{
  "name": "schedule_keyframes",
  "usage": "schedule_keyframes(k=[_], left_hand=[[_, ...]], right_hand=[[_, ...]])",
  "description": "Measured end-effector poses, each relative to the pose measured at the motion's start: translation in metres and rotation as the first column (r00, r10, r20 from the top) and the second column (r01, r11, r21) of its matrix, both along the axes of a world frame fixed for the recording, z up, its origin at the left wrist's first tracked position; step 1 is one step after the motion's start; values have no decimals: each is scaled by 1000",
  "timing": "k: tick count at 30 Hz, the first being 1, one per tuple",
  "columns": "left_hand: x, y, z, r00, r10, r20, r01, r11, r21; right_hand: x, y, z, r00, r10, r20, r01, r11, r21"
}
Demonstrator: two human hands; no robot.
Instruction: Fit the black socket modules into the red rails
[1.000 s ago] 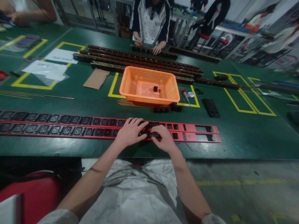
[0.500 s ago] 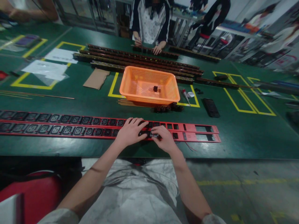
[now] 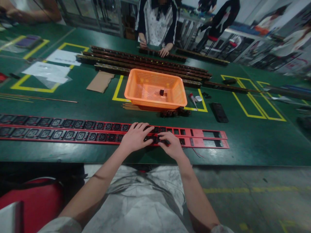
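Note:
Two long red rails [image 3: 213,144] lie side by side along the near edge of the table, fitted with rows of black power sockets [image 3: 70,135]. My left hand [image 3: 135,137] rests across both rails, fingers spread, its thumb on the nearer one. Just right of it, my right hand [image 3: 172,144] has thumb and fingertips bent round a small black socket [image 3: 162,140] at the nearer rail. Fingers partly cover this socket, so how deep it sits cannot be seen. Rectangular cutouts [image 3: 182,141] show in the rails to the right of my right hand.
Beyond the rails stands an orange basket [image 3: 155,104] with a small black part inside. Dark parts [image 3: 175,112], a red screwdriver [image 3: 193,99] and a black phone-like object [image 3: 219,112] lie nearby. Long dark rails [image 3: 145,63] lie farther back, where a co-worker's hands [image 3: 164,51] rest.
The socket under my right fingertips has turned from showing a greyish side to lying darker and flatter at the rail. My left hand stays in place.

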State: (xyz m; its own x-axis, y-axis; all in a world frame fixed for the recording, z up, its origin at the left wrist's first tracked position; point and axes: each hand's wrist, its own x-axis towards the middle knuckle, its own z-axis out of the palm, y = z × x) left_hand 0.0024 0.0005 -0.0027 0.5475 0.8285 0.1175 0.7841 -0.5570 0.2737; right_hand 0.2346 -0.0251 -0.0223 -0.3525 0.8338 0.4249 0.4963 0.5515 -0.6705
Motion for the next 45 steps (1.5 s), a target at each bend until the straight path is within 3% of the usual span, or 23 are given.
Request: schedule_keyframes(k=[20, 45], left_hand=[[0, 0, 0, 1000, 1, -6, -1, 1000, 2], [1, 0, 2, 1000, 2, -24, -2, 1000, 10]], right_hand=[[-5, -7, 7, 1000, -18, 19, 18, 1000, -12], [-8, -5, 3, 999, -3, 50, -1, 997, 74]])
